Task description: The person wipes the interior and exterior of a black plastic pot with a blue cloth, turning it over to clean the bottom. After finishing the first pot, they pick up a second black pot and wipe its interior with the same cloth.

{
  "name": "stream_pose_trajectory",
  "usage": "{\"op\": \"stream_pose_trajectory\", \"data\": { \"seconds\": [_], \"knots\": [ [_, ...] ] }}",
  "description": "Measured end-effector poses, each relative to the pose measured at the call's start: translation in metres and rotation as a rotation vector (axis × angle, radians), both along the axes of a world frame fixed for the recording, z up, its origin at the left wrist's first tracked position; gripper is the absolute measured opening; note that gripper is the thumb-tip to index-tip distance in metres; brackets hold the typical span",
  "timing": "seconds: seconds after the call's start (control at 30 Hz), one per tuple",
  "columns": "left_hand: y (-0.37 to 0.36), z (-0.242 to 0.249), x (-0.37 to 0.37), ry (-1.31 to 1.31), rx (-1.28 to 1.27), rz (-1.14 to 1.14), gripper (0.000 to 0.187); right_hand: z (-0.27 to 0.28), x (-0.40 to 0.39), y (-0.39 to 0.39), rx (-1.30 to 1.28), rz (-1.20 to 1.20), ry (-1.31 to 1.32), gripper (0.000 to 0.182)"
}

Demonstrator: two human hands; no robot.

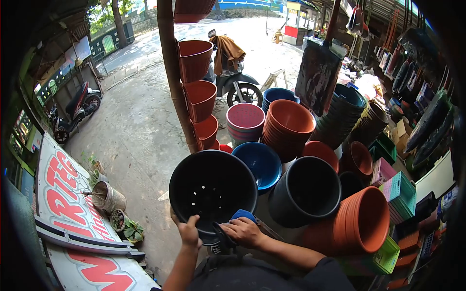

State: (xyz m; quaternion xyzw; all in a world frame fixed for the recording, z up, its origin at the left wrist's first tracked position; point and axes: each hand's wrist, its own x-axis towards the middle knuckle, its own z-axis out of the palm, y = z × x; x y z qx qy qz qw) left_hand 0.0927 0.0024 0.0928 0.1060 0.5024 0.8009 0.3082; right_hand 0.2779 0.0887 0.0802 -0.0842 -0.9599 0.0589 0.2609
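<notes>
Nearest the camera, at the bottom centre of the frame, the person's dark sleeve leads up to the right hand (244, 231), which is closed around a blue cloth (242, 215) and a dark handle-like piece, pressing them against the lower rim of a black plastic flowerpot (212, 191). The left hand (189, 232), just left of it, pinches the same lower rim, thumb over the edge and fingers curled tight on it. The pot sits low and centre in the frame, tipped so its mouth faces the camera, with small drainage holes showing in its base. It looks like thin moulded plastic: probably light, fairly stiff at the rolled rim but likely to flex in the wall, smooth and somewhat slippery, and not fragile. The rim seems the surest place to hold it, ideally at 2 points apart. Just to its right stand a blue basin (262, 164) and a larger black pot (307, 190) tilted on its side, with a nested stack of terracotta-coloured pots (361, 221) lying at the lower right. Above these, near the centre, rises a tall stack of orange bowls (287, 127) beside a pink-lidded stack (245, 121). A wooden post (174, 72) in the upper centre carries 4 hanging red-brown pots. A scooter (233, 72) is parked behind it, and a red-lettered signboard (68, 208) lies at the lower left.
</notes>
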Motion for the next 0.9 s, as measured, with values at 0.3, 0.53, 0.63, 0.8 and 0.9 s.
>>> {"op": "stream_pose_trajectory", "data": {
  "seconds": [0.3, 0.53, 0.63, 0.8, 0.9],
  "knots": [
    [-0.031, -0.011, -0.005, -0.14, 0.004, -0.2, 0.068, -0.011, -0.002, -0.012, -0.078, 0.128, -0.103, 0.045],
    [-0.05, 0.048, -0.082, -0.038, -0.084, -0.457, 0.073, -0.003, 0.022, 0.014, 0.24, 0.266, -0.098, 0.041],
    [-0.038, 0.047, -0.074, -0.056, -0.033, -0.312, 0.078, 0.001, 0.016, 0.017, 0.244, 0.172, -0.041, 0.038],
    [-0.028, -0.028, 0.022, -0.273, -0.087, -0.036, 0.031, 0.0, -0.013, -0.004, 0.167, -0.027, 0.017, 0.038],
    [-0.037, -0.032, 0.018, -0.392, -0.156, -0.092, 0.014, -0.002, -0.02, -0.013, 0.168, -0.032, 0.02, 0.038]
  ]
}}
